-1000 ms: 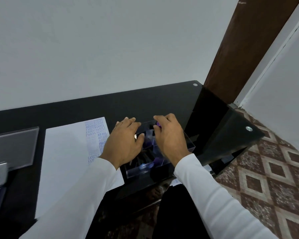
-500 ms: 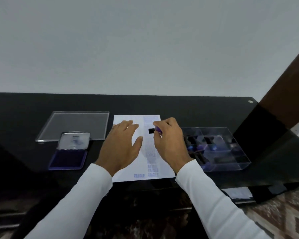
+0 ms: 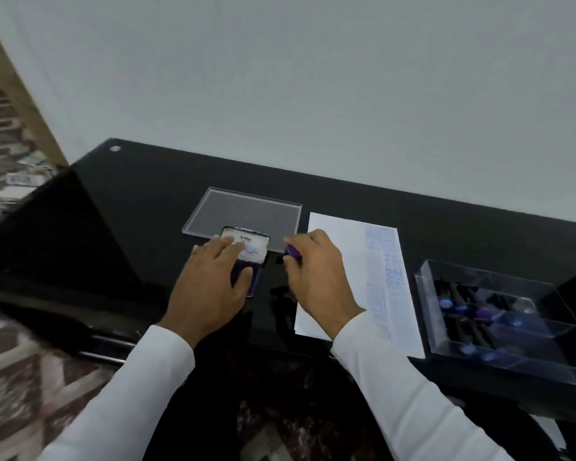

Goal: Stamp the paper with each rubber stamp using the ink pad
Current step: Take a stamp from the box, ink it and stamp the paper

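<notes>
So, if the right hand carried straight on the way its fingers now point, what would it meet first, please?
The right hand, gripping the purple stamp, points up and left. Probably the near edge of the clear acrylic lid comes first, beside the open ink pad under the left hand; height above the table is unclear.

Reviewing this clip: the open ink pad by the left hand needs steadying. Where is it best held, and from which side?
Probably by the base of the ink pad, along its near-left edge, coming from the left as the left hand does now. The lid stands open at the far end and the inked face must stay free for the rubber stamp pinched in the right hand.
</notes>
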Tool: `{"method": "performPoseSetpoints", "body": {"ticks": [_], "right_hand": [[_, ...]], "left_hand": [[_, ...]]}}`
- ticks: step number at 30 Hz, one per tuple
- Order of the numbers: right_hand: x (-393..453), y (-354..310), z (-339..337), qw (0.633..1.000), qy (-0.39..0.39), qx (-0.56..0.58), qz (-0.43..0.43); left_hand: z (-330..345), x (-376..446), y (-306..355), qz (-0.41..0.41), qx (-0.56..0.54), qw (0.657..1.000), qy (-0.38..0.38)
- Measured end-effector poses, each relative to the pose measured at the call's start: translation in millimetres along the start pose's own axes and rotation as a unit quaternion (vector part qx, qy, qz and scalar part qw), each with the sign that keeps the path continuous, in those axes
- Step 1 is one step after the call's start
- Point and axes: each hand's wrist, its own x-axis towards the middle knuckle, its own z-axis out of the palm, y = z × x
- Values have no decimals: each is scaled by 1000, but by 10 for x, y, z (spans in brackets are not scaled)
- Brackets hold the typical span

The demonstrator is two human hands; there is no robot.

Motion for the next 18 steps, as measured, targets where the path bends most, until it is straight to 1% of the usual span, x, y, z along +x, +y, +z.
{"method": "performPoseSetpoints", "body": {"ticks": [3,7,11,18], "right_hand": [[20,-161,139,1000,-17,13,-18],[45,-340,286,998,-49,0,-41],[81,-482,375,996,-82,5,-32],[154,-592,475,991,-126,-27,-33]], "left_hand": [[-9,-79,-286,-25,12,1000,-9],[-2,-155,-539,-43,11,999,-11],[18,-201,-734,-51,16,998,-19],[99,-228,-913,-54,38,997,-36]]}}
